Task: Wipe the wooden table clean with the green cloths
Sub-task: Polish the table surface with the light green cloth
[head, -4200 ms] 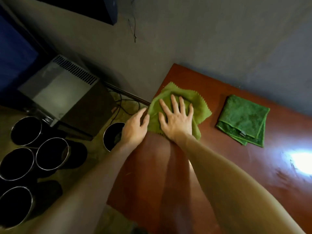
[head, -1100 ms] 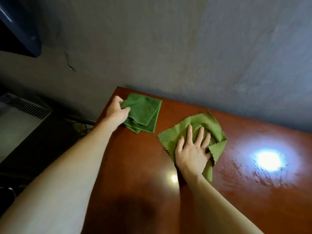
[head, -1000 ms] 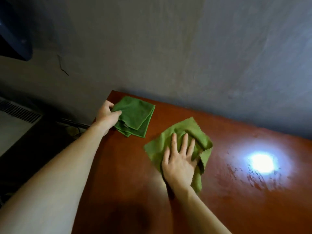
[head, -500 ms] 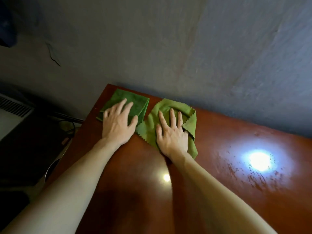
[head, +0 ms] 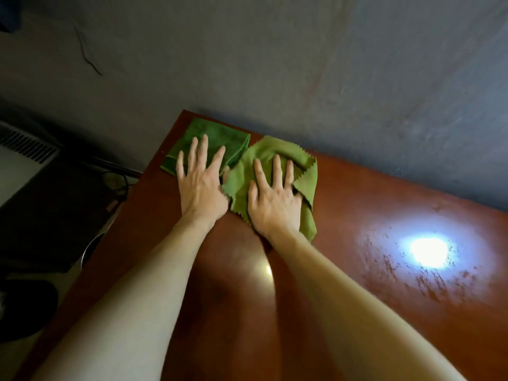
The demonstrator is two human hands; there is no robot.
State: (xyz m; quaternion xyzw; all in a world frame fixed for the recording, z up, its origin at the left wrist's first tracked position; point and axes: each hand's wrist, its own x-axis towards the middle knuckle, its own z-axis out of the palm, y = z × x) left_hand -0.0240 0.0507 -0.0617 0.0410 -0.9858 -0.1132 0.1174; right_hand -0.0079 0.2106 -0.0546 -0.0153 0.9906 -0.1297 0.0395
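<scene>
On the wooden surface [head: 357, 284], both green cloths lie at the far corner, about 11 o'clock, near the grey wall [head: 275, 64]. The left grip [head: 202, 185] rests flat, fingers straight and spread, on the dark folded cloth [head: 211, 133]. The right grip [head: 273, 199] presses in the same open way on the light cloth [head: 264, 149], which has zigzag edges and lies at 3 o'clock of the dark one; their edges meet. A bright reflection [head: 430, 250] shines at 4 o'clock from the right grip.
</scene>
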